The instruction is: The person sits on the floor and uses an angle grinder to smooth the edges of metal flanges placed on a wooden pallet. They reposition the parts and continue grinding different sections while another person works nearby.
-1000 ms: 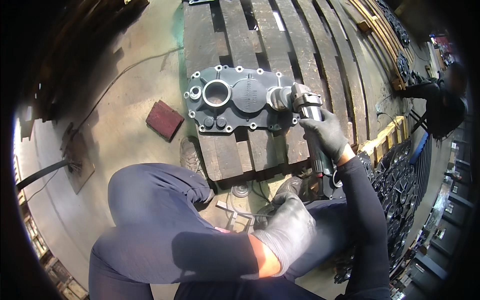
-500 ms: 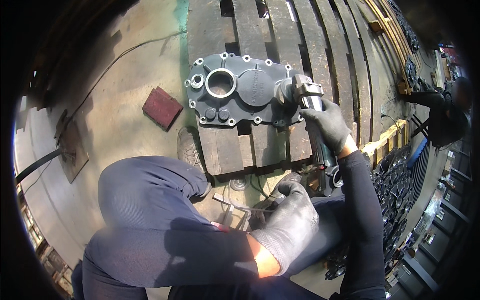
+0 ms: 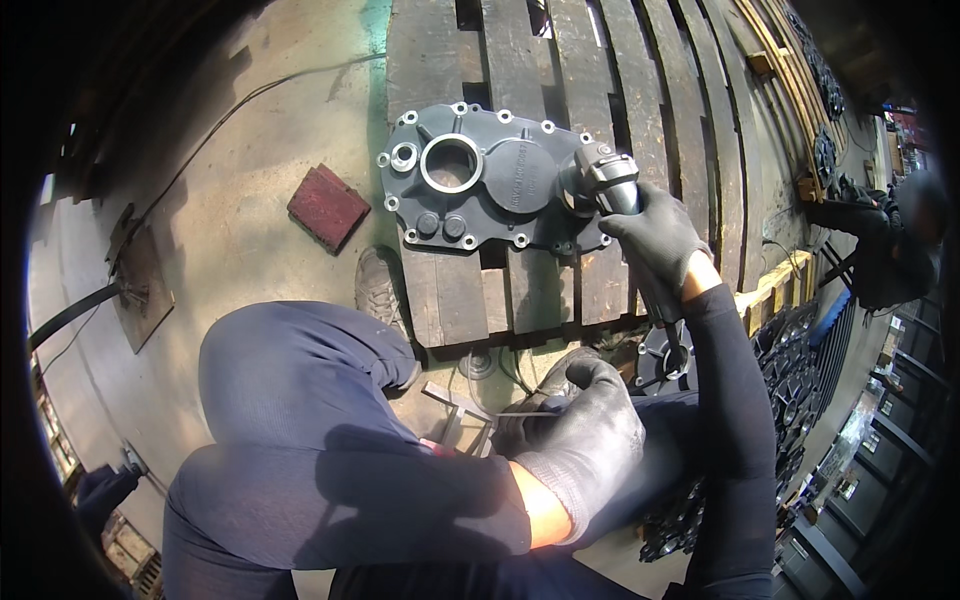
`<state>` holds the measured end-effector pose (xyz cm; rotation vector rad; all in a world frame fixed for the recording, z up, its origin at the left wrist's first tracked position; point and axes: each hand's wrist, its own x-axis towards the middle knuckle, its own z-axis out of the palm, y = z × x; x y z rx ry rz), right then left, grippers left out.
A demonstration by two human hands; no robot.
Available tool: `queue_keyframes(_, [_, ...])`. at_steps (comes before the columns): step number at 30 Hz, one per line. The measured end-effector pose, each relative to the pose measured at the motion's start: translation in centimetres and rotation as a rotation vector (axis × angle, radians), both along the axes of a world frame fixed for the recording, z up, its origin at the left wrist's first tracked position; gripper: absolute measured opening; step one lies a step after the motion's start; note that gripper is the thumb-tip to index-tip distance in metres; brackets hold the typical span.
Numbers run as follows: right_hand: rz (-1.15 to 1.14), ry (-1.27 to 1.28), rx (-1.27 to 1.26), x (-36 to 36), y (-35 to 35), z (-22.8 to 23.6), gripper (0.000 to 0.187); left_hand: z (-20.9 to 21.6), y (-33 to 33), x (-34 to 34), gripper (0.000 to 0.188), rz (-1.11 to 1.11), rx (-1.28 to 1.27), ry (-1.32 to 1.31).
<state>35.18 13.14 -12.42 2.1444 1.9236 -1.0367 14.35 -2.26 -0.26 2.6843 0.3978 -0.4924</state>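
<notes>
A dark grey cast metal housing cover [image 3: 430, 205] lies flat on the wooden pallet, with a round bored opening and bolt holes along its rim. Gripped in my gloved right hand [image 3: 660, 235] is an angle grinder [image 3: 607, 178]. Its disc end is over the right part of the cover; whether it touches the metal I cannot make out. My left hand [image 3: 590, 435], in a grey glove, is curled above my leg. Its fingers are mostly hidden, and a thin rod or cable runs up to it beside a small metal frame [image 3: 455, 410].
The dark slatted pallet [image 3: 450, 300] has open gaps. Left of it, a dark red block [image 3: 328, 207] lies on the floor, crossed by a cable [image 3: 225, 120]. More castings [image 3: 785, 385] are stacked at the right, near a wooden pallet edge [image 3: 775, 290]. Another person [image 3: 890, 235] is at far right.
The grinder's handle end has swung to the right, along with my right hand. My left hand stays nearly in place. The whole view has shifted slightly.
</notes>
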Motion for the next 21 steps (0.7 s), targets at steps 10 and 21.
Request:
queue_keyframes(10, [-0.084, 0.061, -0.138, 0.8, 2.5, 0.9, 0.063, -0.1, 0.8, 0.3, 0.026, -0.022, 0.003, 0.024])
queue_keyframes(21, [-0.302, 0.497, -0.191, 9.2, -5.2, 1.7, 0.058, 0.0, 1.0, 2.4, 0.027, -0.074, 0.004, 0.039])
